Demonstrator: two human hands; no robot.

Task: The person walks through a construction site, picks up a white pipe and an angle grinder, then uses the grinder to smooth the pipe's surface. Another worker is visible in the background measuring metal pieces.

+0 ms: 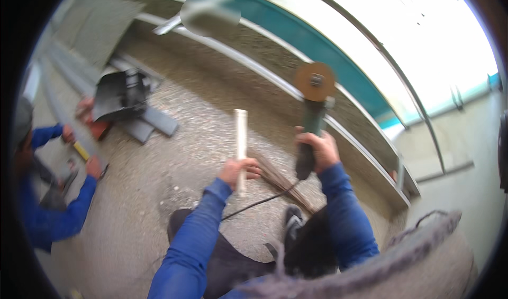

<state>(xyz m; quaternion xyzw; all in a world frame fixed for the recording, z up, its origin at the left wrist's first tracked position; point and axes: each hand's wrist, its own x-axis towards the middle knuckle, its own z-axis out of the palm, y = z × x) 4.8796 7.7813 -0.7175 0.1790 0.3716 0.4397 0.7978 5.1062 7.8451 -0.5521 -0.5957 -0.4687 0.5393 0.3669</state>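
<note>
1. The person in blue sleeves near me has the left hand (238, 172) curled about the lower part of a straight, cream-white, slender bar (241, 135); the fingers are bent round it, with only the bar's width between them and the palm. The bar stands roughly upright in view, above the middle of the floor.
2. The right hand (321, 148) is wrapped firmly round the black handle of a green-bodied angle grinder (314, 115), fingers closed on the grip. It is to the right of the bar and well apart from it.
3. A round brown disc (315, 81) sits at the grinder's far end, and a thin black cord (259, 203) runs from the handle leftward and nearer, towards the left forearm.
4. Over to the far left I can see a black, open, box-like container (108, 95), tilted, with dark shapes inside too blurred for me to name. A dull red object (99, 130) shows at its near edge.
5. Flat grey bars (159, 121) lie beside the container, on its right.
6. At the left, a co-worker's hand (93, 168) is at a yellow tool (81, 150) by a long grey strip.
7. Thin brown strips (283, 181) lie on the speckled floor (182, 156) between the person's two hands.
</note>
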